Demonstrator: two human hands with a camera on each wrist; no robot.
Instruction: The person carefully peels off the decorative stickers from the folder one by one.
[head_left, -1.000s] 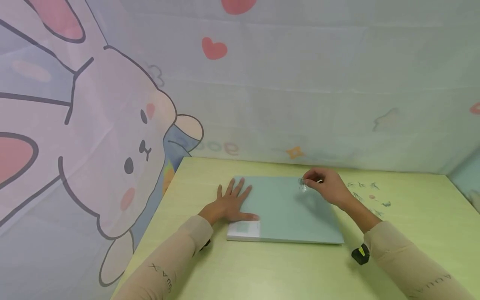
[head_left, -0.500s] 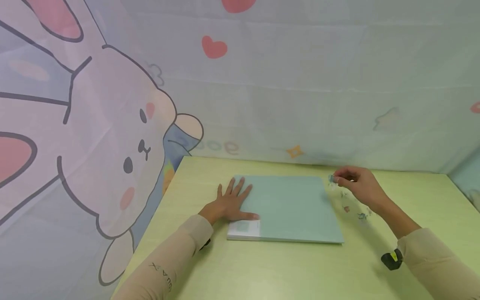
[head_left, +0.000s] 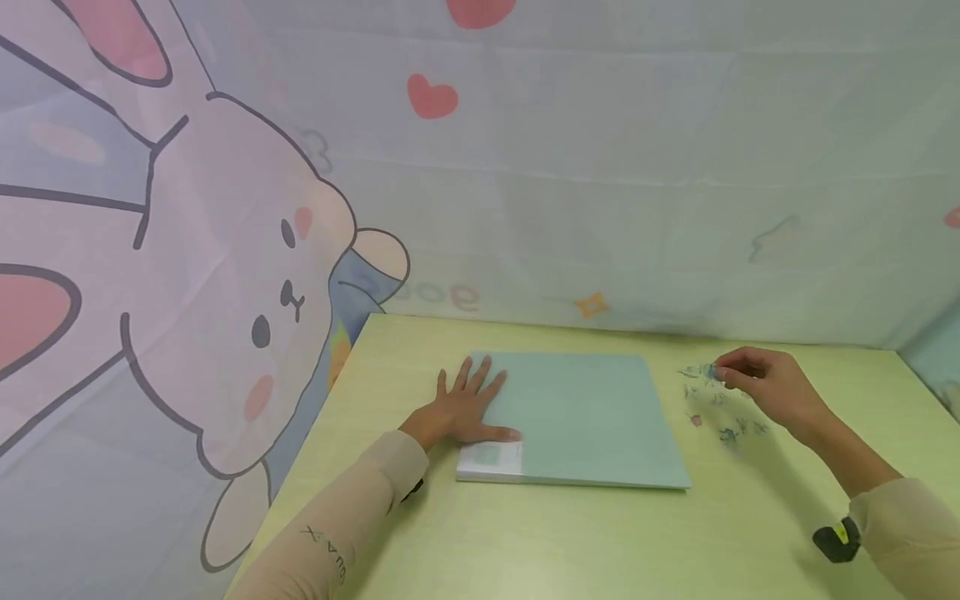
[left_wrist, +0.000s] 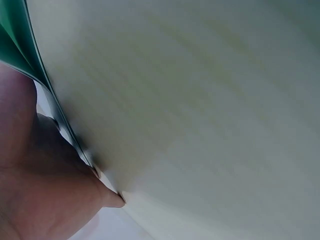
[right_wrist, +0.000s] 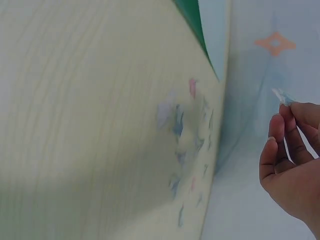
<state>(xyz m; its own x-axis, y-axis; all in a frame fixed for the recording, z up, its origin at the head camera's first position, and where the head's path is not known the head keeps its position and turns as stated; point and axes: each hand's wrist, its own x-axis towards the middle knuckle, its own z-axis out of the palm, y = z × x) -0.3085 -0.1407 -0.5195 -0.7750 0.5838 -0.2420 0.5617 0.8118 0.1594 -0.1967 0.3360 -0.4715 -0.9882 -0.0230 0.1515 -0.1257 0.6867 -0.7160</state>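
Observation:
A pale green folder (head_left: 585,417) lies flat on the table, with a white label strip at its front left corner. My left hand (head_left: 467,413) rests with spread fingers across the folder's left edge; the left wrist view shows that hand (left_wrist: 55,185) beside the dark green folder edge (left_wrist: 17,42). To the right of the folder, my right hand (head_left: 776,392) pinches a small clear sticker with a bluish print (right_wrist: 284,97) between thumb and index finger, held above the tabletop. Below that hand, several similar small stickers (head_left: 727,434) in blue, grey and pink lie scattered.
The light yellow-green table (head_left: 555,542) ends at a hanging cloth backdrop (head_left: 600,167) behind it. A printed rabbit (head_left: 247,250) covers the cloth on the left. A black band piece (head_left: 836,542) sits under my right sleeve.
My right hand has moved right, from above the folder to over the scattered stickers, still pinching the small sticker. My left hand has stayed on the folder.

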